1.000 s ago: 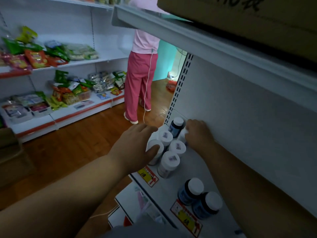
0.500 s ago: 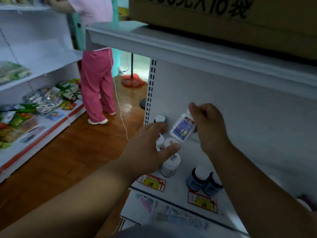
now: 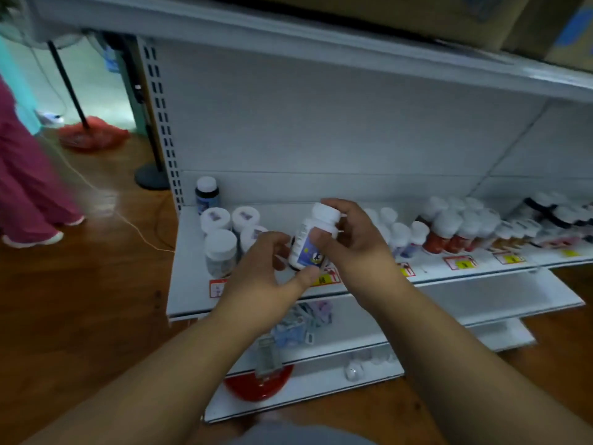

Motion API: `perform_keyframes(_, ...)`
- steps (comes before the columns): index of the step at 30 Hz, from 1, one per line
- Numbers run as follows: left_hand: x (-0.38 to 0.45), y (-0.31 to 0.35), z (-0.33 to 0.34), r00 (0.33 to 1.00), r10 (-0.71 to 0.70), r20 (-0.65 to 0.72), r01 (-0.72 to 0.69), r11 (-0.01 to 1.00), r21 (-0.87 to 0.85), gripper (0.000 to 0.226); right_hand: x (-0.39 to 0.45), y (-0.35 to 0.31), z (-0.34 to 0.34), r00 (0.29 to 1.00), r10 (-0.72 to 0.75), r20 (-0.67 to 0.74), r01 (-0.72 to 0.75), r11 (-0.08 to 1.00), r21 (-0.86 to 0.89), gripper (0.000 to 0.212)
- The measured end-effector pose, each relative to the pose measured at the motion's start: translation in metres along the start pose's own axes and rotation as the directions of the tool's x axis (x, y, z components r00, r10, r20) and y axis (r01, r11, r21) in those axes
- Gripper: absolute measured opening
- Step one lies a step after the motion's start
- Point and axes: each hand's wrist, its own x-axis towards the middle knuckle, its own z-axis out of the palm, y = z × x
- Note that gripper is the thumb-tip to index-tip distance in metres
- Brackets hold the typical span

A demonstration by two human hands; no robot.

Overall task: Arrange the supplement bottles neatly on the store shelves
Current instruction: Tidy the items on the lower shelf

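Bottle in hand: white bottle held up in front of the shelf, off its surface, tilted with the cap leaning up and to the right; I judge I hold it so to read the label before choosing its row.
Right hand: my right hand grips the bottle near the top, fingers curled behind the cap, thumb across the front.
Left hand: my left hand cups the bottom, thumb under the base, fingers half curled round the lower side, steadying it.
Look of the bottle: white plastic body, wide white screw cap, blue and purple label with a small dark figure; print too blurred to read.
Left group: white-capped bottles stand upright in a tight cluster at the left end, one dark bottle behind them against the back panel.
Right rows: red-bodied bottles and others stand in lines to the right, each above a price tag; likely sorted by kind.
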Motion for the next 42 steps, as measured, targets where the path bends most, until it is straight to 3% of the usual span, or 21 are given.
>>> perform_keyframes(6, -0.006, 0.028, 0.032, 0.991, 0.099, 0.094, -0.094, 0.994, -0.064, 0.052, -0.038, 0.004, -0.057, 0.988, -0.018, -0.15, 0.023, 0.999, 0.034, 0.035)
perform_keyframes(11, -0.006, 0.061, 0.097, 0.972, 0.167, 0.165, -0.154, 0.984, -0.088, 0.069, -0.069, 0.009, -0.112, 0.975, -0.024, -0.22, 0.041, 0.997, 0.071, 0.032)
perform_keyframes(18, -0.006, 0.106, 0.212, 0.955, 0.171, 0.241, -0.156, 0.985, -0.079, 0.058, -0.091, 0.036, -0.222, 0.976, 0.034, -0.213, -0.032, 0.999, 0.013, 0.032)
perform_keyframes(22, 0.001, 0.114, 0.258, 0.959, 0.162, 0.232, -0.174, 0.984, 0.031, 0.066, -0.077, 0.058, -0.275, 0.983, 0.031, -0.179, -0.031, 1.0, 0.006, 0.034)
perform_keyframes(27, 0.019, 0.107, 0.259, 0.973, 0.162, 0.164, -0.203, 0.938, 0.281, 0.074, -0.036, 0.079, -0.293, 0.992, 0.009, -0.123, -0.007, 1.0, 0.019, 0.031)
perform_keyframes(36, 0.099, 0.078, 0.222, 0.976, 0.216, 0.006, -0.19, 0.842, 0.505, 0.066, 0.07, 0.093, -0.272, 0.994, -0.038, -0.106, 0.032, 0.998, -0.053, 0.013)
perform_keyframes(39, 0.119, 0.075, 0.219, 0.967, 0.25, 0.036, -0.23, 0.81, 0.54, 0.067, 0.097, 0.092, -0.272, 0.986, -0.112, -0.12, 0.096, 0.986, -0.133, 0.014)
perform_keyframes(42, 0.134, 0.068, 0.223, 0.98, 0.153, 0.129, -0.2, 0.771, 0.605, 0.082, 0.12, 0.093, -0.274, 0.989, -0.134, -0.064, 0.116, 0.965, -0.237, 0.02)
